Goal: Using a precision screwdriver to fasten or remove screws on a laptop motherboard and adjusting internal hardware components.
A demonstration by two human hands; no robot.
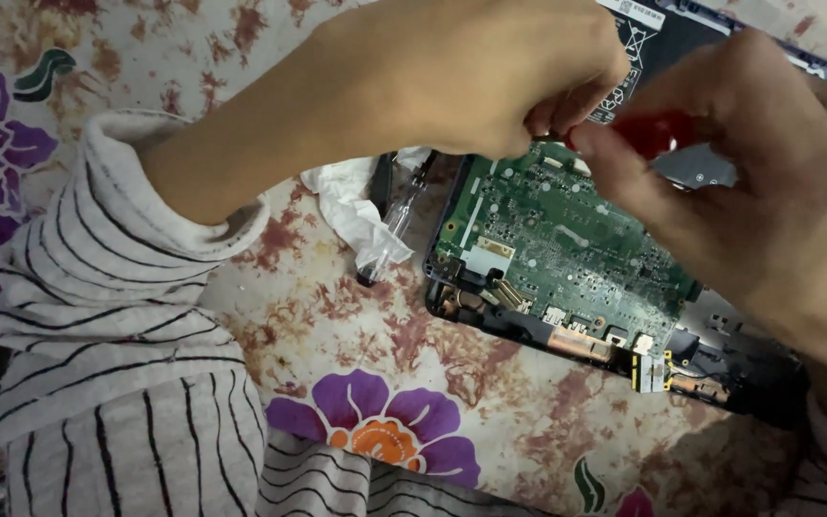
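Left hand [490, 72] curled, fingertips pinched together just above the top edge of a green circuit board [557, 254]. Right hand [739, 172] clenched round a red screwdriver handle [653, 132], meeting the left over the board. Board seated in an open black laptop shell [748, 378], lying on a floral cloth [375, 421]. Left of the shell: crumpled white tissue [342, 201] and a clear-handled screwdriver [392, 230]. Striped sleeve [117, 316] covering the left forearm.
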